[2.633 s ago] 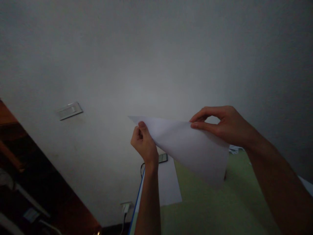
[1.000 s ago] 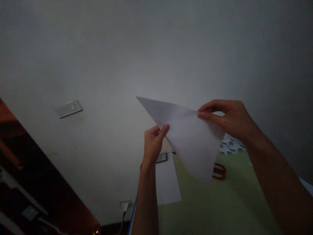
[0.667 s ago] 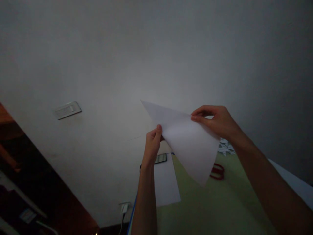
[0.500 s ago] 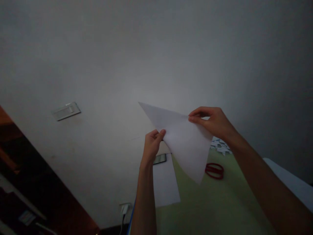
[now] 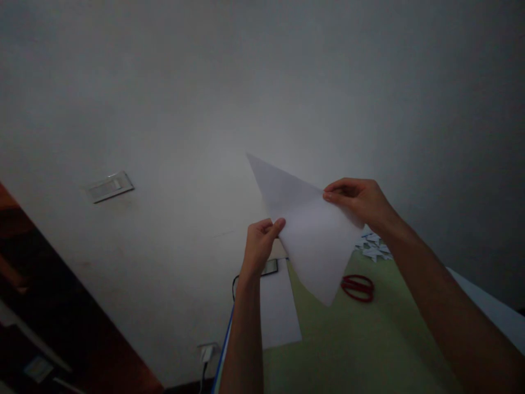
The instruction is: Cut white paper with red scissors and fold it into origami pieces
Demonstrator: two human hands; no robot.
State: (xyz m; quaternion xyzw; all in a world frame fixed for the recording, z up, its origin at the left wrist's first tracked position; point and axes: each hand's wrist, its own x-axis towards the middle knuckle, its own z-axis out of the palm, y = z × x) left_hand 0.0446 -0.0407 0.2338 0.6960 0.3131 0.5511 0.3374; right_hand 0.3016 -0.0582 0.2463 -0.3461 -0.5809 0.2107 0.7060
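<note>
A white sheet of paper (image 5: 315, 241) is held up above the green table, tilted, with one pointed corner up at the left and another hanging low. My left hand (image 5: 262, 241) pinches its left edge, the thumb lying on the near face. At the upper right edge, my right hand (image 5: 365, 202) grips the sheet between thumb and fingertips. Below the paper lies a pair of scissors with red handles (image 5: 357, 288); the blades are out of sight behind the sheet.
Another white paper (image 5: 281, 306) lies on the green table (image 5: 336, 350), with a dark-edged flat device (image 5: 269, 267) on it. Several white paper cutouts (image 5: 374, 249) are heaped at the back right. The wall carries a switch plate (image 5: 110, 187) and a plugged-in socket (image 5: 207, 352).
Both hands have shifted slightly right with the paper. Its upper left corner has risen and swung right, while the low corner has moved a little left.
</note>
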